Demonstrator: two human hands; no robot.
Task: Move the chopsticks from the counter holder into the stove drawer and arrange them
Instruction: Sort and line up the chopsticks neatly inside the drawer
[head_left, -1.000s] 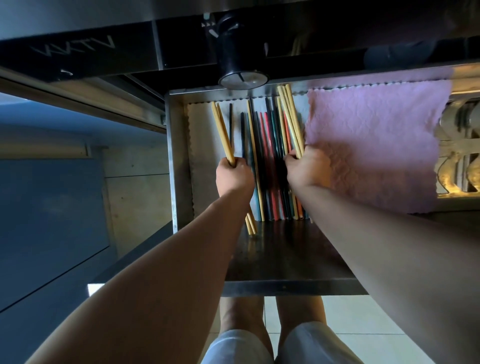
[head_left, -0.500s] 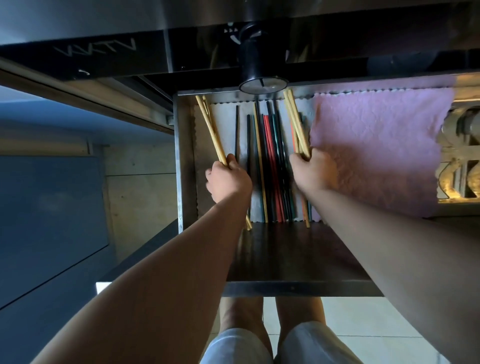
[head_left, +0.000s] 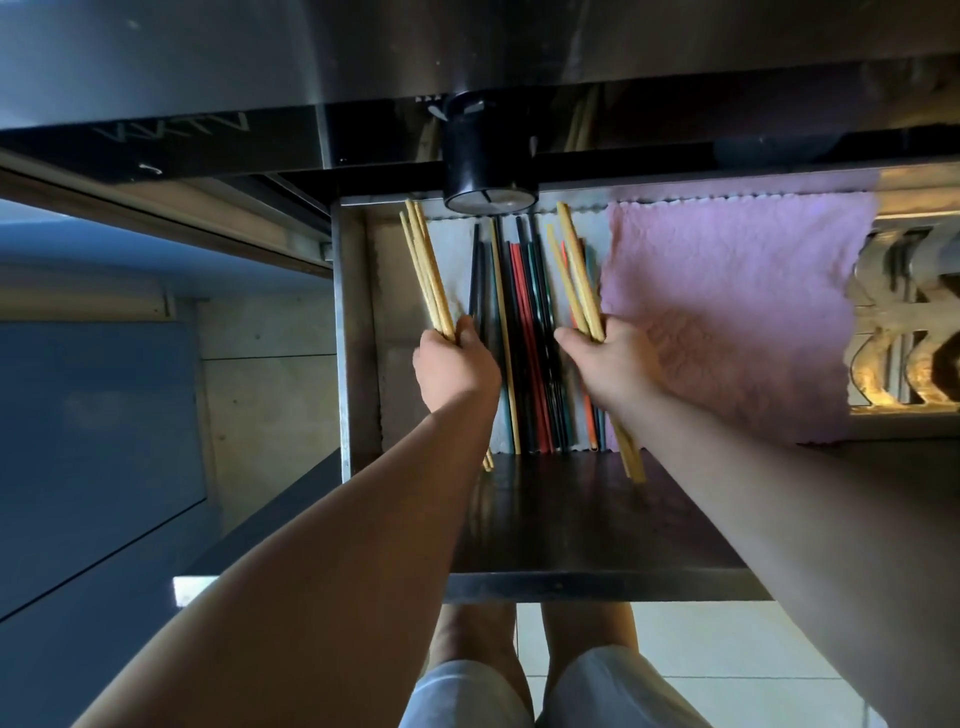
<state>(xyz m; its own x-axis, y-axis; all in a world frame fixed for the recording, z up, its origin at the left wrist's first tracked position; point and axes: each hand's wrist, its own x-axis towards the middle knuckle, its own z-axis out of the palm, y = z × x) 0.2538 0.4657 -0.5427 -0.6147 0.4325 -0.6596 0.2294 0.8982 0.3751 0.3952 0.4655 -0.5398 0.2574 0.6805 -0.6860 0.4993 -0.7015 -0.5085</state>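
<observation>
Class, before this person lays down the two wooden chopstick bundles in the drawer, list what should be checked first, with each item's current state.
1. Left hand grips the left bundle: ok.
2. Right hand grips the right bundle: ok.
3. Drawer pulled open: ok.
4. Bare liner left of the coloured chopsticks: ok.
5. Bundles parallel to the coloured chopsticks: not ok, both slant.
6. Right bundle clear of the pink cloth: cannot tell.
</observation>
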